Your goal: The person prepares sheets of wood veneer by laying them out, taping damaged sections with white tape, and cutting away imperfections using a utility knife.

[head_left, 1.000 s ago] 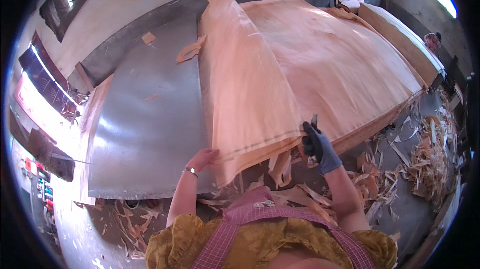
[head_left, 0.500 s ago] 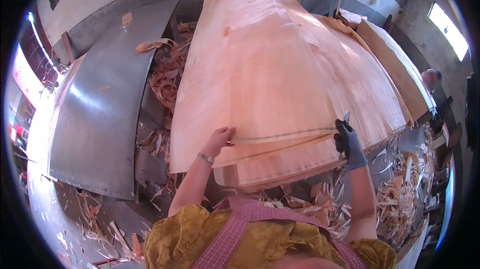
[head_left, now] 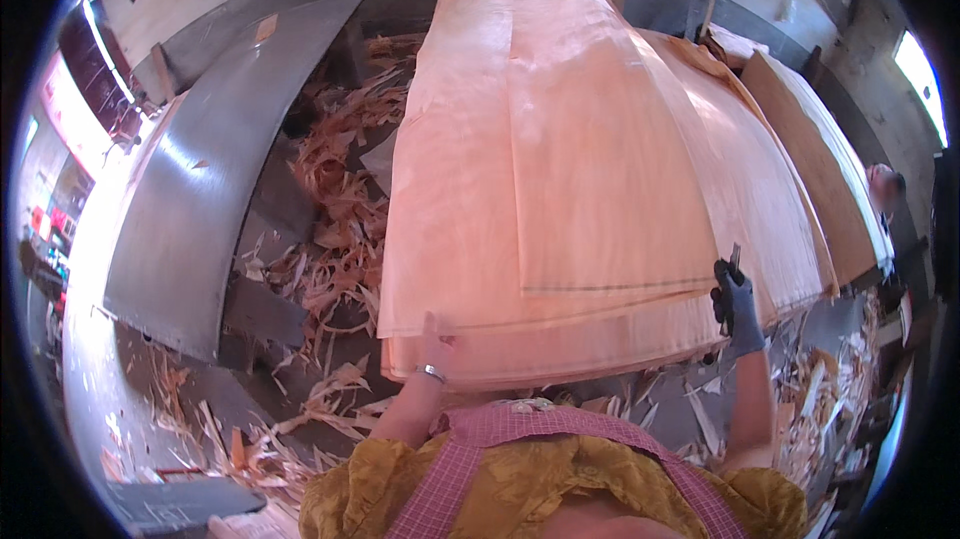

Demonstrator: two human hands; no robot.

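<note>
A tall pile of thin pinkish wood veneer sheets [head_left: 450, 229] spreads in front of me. On top lies a narrower veneer sheet [head_left: 615, 199], its dark-lined near edge set back from the pile's front edge. Over the pile's near left edge is my bare left hand [head_left: 438, 347], with a metal watch band at the wrist; motion smears its fingers, so their grip is unclear. My right hand [head_left: 742, 314], in a grey and black glove, is closed around a utility knife [head_left: 736, 259] whose blade end points up, beside the top sheet's near right corner.
To the left stands a smooth grey metal-topped table [head_left: 190, 209]. Curled veneer scraps [head_left: 345, 179] fill the gap between it and the pile, and more scraps [head_left: 810, 399] litter the right side. Brown boards [head_left: 800, 149] stand at the far right, near another person [head_left: 884, 187].
My left hand has let go of the top sheet's near left corner and moved down and left. The top sheet now lies flatter. My right hand, still holding the knife, appears lower and farther right.
</note>
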